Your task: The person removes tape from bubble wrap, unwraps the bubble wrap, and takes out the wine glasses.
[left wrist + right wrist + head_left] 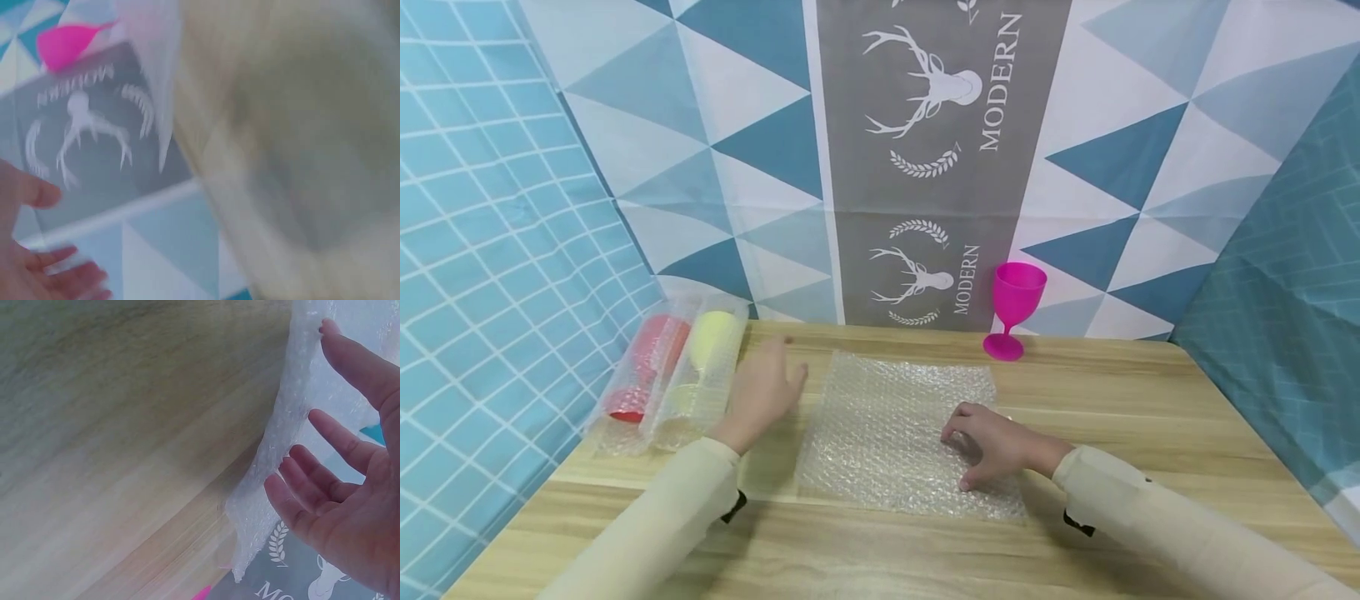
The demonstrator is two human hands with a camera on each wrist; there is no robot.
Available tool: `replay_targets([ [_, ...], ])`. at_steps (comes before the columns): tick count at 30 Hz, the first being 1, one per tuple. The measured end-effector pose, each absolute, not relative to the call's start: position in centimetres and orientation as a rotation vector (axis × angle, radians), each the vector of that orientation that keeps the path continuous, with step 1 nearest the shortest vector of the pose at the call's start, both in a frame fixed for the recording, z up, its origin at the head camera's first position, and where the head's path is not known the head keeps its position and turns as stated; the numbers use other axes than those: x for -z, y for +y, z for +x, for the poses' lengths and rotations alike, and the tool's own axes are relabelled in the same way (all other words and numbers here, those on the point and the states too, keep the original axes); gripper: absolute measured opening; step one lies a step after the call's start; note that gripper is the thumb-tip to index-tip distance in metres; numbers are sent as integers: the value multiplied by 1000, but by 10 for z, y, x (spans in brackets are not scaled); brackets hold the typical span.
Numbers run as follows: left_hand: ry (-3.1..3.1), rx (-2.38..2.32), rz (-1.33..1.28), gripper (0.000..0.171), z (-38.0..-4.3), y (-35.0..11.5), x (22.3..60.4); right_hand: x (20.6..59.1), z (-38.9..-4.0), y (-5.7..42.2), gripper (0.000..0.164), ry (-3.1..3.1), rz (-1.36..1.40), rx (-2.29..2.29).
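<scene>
Just beneath right-hand fingers [342, 442], bubble wrap [880, 433], flat on table [1157, 442].

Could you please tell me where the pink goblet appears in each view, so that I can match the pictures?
Head: the pink goblet stands right of centre, beyond the bubble-wrap sheet.
Left wrist: upper left, its bowl leftmost.
Right wrist: only a pink sliver at the bottom edge, probably the goblet.
Shared landmark: the grey panel with white deer heads.
</scene>
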State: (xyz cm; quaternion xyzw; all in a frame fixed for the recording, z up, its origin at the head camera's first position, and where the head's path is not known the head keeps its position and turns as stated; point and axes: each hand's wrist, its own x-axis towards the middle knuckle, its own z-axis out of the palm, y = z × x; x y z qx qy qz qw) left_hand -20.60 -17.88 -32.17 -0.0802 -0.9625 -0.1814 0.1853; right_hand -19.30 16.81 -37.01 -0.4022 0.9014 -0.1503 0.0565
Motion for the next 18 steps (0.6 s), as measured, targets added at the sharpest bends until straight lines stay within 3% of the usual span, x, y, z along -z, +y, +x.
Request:
replay_targets([
  [5,-2756,411,86,56,-217,-212,312,369,-192,167,58,2730,-1200,452],
  [13,-2918,118,214,76,-220,-254,324,367,-190,166,57,2708,-1181,455],
  [18,-2950,118,306,69,-223,-269,324,365,-191,167,58,2709,-1186,444],
])
